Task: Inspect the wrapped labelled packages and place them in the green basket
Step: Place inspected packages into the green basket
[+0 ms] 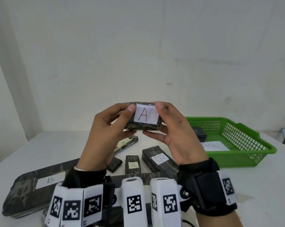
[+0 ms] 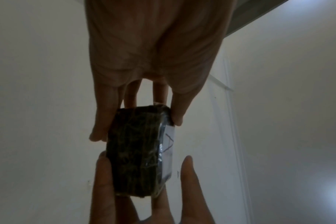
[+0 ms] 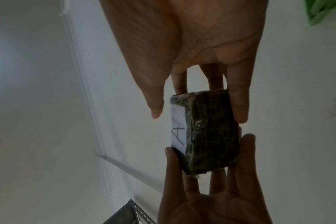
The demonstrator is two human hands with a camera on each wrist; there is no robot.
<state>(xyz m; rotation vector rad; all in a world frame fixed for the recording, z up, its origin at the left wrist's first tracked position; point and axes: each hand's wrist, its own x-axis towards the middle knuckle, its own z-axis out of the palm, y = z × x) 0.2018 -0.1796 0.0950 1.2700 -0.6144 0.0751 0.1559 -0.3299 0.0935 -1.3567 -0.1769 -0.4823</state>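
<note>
I hold a small dark wrapped package (image 1: 144,126) up above the table, and its white label reads "A". My left hand (image 1: 128,120) pinches its left end, thumb on the front and fingers behind. My right hand (image 1: 159,120) grips the right end in the same way. Both wrist views show the package (image 2: 136,151) (image 3: 211,133) edge-on between the two hands. The green basket (image 1: 246,145) sits on the table to the right. It holds one dark package (image 1: 200,133) and a white written sheet (image 1: 215,146).
More wrapped packages lie on the white table below my hands: a long one labelled B (image 1: 32,185) at the left, a small A (image 1: 133,163), a B (image 1: 159,159), one with a yellowish label (image 1: 126,144) and an unlabelled one (image 1: 114,163). A white wall stands behind.
</note>
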